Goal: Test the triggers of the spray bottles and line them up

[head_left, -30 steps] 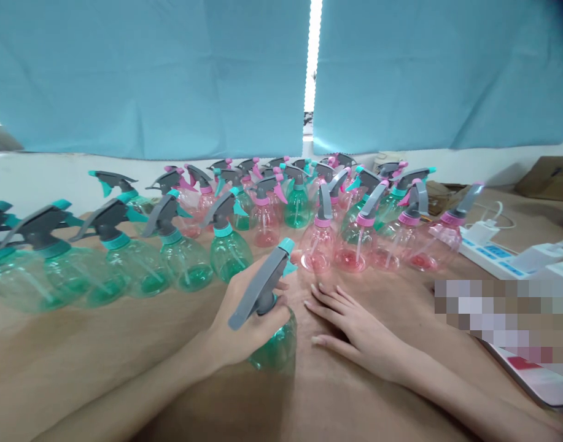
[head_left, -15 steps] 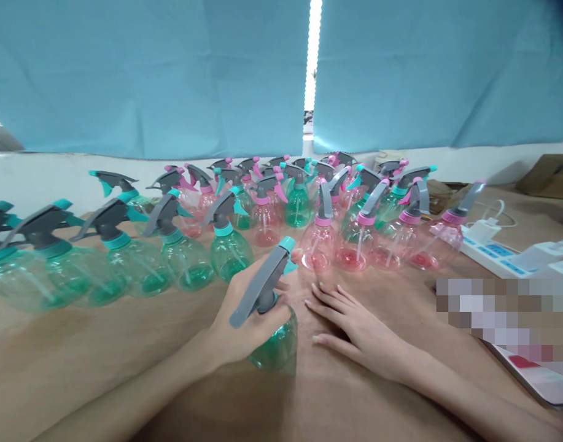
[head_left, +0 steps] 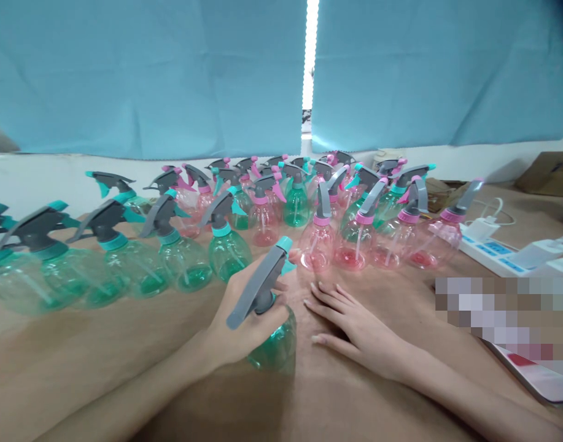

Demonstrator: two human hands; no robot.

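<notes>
Wrapped around the neck of a green spray bottle [head_left: 276, 347], just below its grey trigger head, is my left hand [head_left: 244, 316]. The bottle stands upright on the brown table [head_left: 355, 405], its teal nozzle facing away from me. My right hand [head_left: 355, 328] lies flat on the table to the right of it, fingers spread and holding nothing. Beyond my left hand, a row of green spray bottles [head_left: 186, 264] with grey and teal heads runs off to the left. Past my right fingertips, several pink spray bottles [head_left: 317, 245] stand in a row.
More pink and green spray bottles [head_left: 296, 205] crowd together at the back. On the right lie a white power strip [head_left: 488, 252] with plugs and a flat device [head_left: 546, 383], partly blurred out. A cardboard box [head_left: 548, 175] sits far right, and a blue curtain [head_left: 147, 80] hangs behind.
Almost nothing differs. The view has shifted very slightly; my left hand keeps its grip on the green spray bottle and my right hand rests in the same place.
</notes>
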